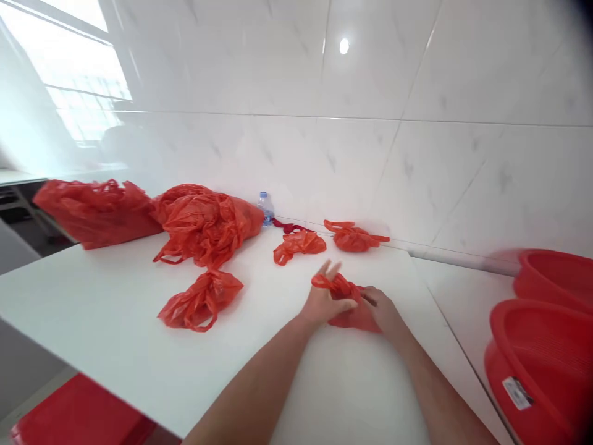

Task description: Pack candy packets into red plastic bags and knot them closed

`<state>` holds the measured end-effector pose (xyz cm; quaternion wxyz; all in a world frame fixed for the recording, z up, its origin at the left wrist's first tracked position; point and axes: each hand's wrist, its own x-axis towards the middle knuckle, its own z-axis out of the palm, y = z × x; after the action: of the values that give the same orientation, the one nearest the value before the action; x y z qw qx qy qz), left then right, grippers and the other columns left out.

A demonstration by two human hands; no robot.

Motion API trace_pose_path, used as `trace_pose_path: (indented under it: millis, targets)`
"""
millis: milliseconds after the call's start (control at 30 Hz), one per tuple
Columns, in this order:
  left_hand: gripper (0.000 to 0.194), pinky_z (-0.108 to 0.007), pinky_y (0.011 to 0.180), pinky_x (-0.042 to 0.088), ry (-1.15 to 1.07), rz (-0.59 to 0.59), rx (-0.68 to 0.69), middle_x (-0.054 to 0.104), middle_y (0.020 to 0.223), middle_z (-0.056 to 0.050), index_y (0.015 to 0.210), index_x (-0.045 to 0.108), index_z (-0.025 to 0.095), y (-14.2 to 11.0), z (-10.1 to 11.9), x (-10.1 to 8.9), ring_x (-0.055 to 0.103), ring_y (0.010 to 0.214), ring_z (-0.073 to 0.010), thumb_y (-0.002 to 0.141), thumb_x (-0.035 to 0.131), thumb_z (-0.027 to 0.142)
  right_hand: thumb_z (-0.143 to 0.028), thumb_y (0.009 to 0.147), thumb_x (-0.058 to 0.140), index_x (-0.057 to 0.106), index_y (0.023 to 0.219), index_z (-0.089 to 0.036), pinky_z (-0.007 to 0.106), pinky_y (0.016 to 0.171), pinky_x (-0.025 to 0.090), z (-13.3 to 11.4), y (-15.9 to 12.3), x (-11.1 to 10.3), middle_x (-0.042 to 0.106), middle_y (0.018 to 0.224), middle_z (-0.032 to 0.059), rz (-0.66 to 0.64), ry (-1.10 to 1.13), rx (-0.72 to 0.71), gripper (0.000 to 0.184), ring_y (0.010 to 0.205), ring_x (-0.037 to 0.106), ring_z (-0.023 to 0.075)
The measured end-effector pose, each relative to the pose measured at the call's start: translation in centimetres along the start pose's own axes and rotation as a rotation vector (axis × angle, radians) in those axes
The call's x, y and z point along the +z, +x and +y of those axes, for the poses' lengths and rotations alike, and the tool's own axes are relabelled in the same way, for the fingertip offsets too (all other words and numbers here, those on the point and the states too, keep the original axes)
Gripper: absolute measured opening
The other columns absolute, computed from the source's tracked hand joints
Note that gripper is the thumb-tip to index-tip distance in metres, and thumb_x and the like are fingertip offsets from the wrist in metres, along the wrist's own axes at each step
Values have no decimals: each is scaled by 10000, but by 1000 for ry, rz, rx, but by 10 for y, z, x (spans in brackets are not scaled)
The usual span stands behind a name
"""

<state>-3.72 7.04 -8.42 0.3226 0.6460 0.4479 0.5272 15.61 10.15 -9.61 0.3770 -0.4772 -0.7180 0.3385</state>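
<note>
**Left hand [320,301], right hand [378,307], red bag [354,319] square between them!**

Here we are at the near middle of the white surface [92,303], and the bag sits straight ahead, hemmed in on both sides. Its body runs roughly left to right, with the gathered top bunched above. Neither hand has the edge: both touch it! The left has its fingers spread upward by the loop, thumb across the front. The right curls in at the far right, fingertips partly hidden; how firmly it grips, I cannot tell.

And what textures! Thin, crinkly, slightly see-through plastic, pulled smooth low down, twisted into ropey folds up top. Nearby on the left slumps a loose-handled bag [223,289]; behind it, a great wrinkled heap [199,216] beside a clear bottle [265,210]. Two small bundles [354,240] lie at the back, before glossy marbled tiles [278,62]. Far right, rigid round-rimmed red basins [500,358]!
</note>
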Motion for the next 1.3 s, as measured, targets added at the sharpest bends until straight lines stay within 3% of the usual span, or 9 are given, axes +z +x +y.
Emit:
trace_pose_path:
  millis: [133, 333, 467, 667, 767, 833, 1000, 1167, 1300]
  targets:
    - [238, -344, 886, 445, 64, -110, 22, 632, 1011, -37, 1003, 622, 235, -15, 12, -4, 576, 960, -195, 779, 582, 304, -414, 731, 589, 687, 956, -227, 355, 903, 446, 1, 0, -4, 623, 1085, 55, 131, 103, 32, 309, 1011, 577, 225]
    - [215, -290, 796, 479, 14, -5, 8, 654, 984, -51, 993, 615, 191, -48, 40, -51, 607, 885, -174, 826, 520, 288, -460, 726, 594, 647, 993, -186, 330, 885, 469, 7, 0, -18, 644, 1079, 70, 267, 305, 251, 386, 977, 618, 217]
    - [251, -333, 790, 503, 145, 421, 54, 674, 924, -70, 943, 641, 151, -58, 64, -117, 623, 848, -203, 777, 591, 332, -436, 721, 579, 649, 1005, -197, 329, 878, 457, 2, -1, -17, 662, 1055, 67, 222, 203, 287, 377, 964, 627, 218]
    - [408, -456, 999, 380, 497, 910, 26, 552, 1192, -77, 1166, 528, 232, -86, 82, -231, 507, 1125, -247, 791, 572, 387, -444, 707, 550, 658, 1001, -220, 335, 843, 442, -3, -2, -15, 672, 1041, 54, 190, 33, 288, 385, 977, 610, 230]
    - [768, -530, 1040, 311, 812, 856, -163, 333, 1411, -118, 1361, 351, 280, -110, 62, -256, 334, 1290, -327, 683, 673, 444, -446, 694, 534, 671, 954, -230, 332, 835, 441, -2, -1, -12, 671, 1047, 36, 194, -13, 248, 365, 991, 597, 233]
    - [834, -544, 1051, 276, 981, 688, -236, 246, 1465, -120, 1378, 335, 279, -123, 42, -256, 244, 1336, -357, 646, 694, 455, -451, 687, 527, 678, 925, -232, 336, 820, 447, -2, -1, -10, 674, 1036, 33, 205, -33, 235, 357, 976, 598, 236]
    - [545, -548, 1042, 244, 1168, 286, -370, 325, 1450, -82, 1281, 490, 297, -138, 7, -243, 226, 1348, -348, 760, 567, 435, -440, 688, 518, 681, 910, -230, 358, 819, 450, -1, -1, -9, 674, 1029, 42, 216, -48, 221, 346, 961, 602, 247]
    - [460, -540, 1017, 269, 1267, 336, -399, 416, 1375, -127, 1275, 499, 245, -134, -4, -260, 327, 1290, -327, 845, 429, 392, -424, 700, 513, 677, 915, -221, 354, 833, 448, -2, -1, -9, 668, 1040, 49, 210, -29, 212, 338, 980, 595, 245]
    - [545, -602, 1042, 188, 1334, 479, -317, 261, 1472, -134, 1315, 445, 249, -126, 0, -259, 191, 1360, -355, 812, 489, 454, -414, 712, 511, 675, 905, -217, 348, 837, 445, -3, 0, -5, 669, 1026, 47, 225, -5, 207, 321, 960, 599, 232]
